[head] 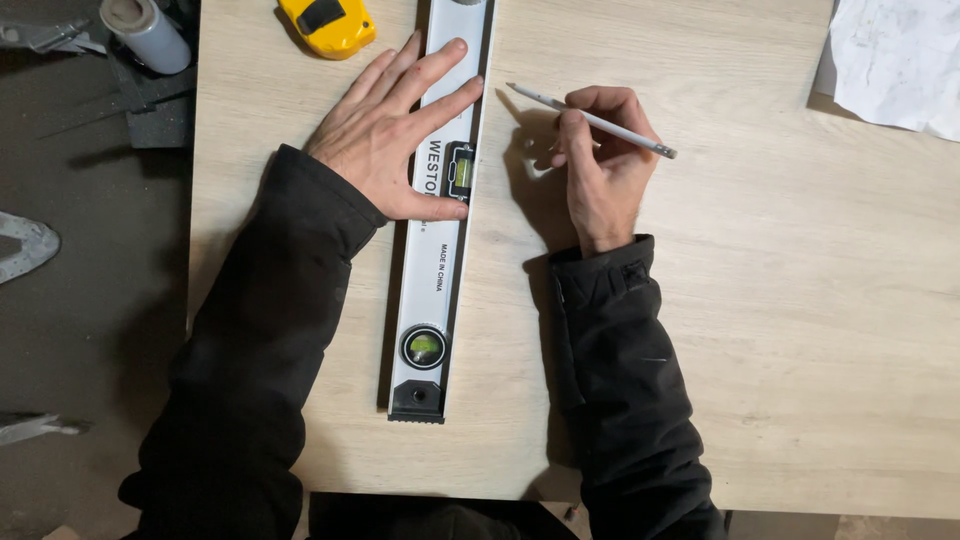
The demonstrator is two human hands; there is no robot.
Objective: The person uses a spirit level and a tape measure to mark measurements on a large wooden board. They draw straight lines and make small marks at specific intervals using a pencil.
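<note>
A long silver spirit level (437, 280) lies lengthwise on a light wooden board (780, 300), with green vials at its middle and near end. My left hand (395, 130) rests flat on it, fingers spread, pressing it down. My right hand (598, 160) hovers just right of the level and grips a white pencil (590, 119), whose tip points up-left toward the level's right edge without touching it. Both arms wear dark sleeves.
A yellow tape measure (328, 24) sits at the board's far edge, left of the level. A crumpled white sheet (895, 60) lies at the top right. On the dark floor to the left are a grey tube (147, 32) and metal pieces (25, 245).
</note>
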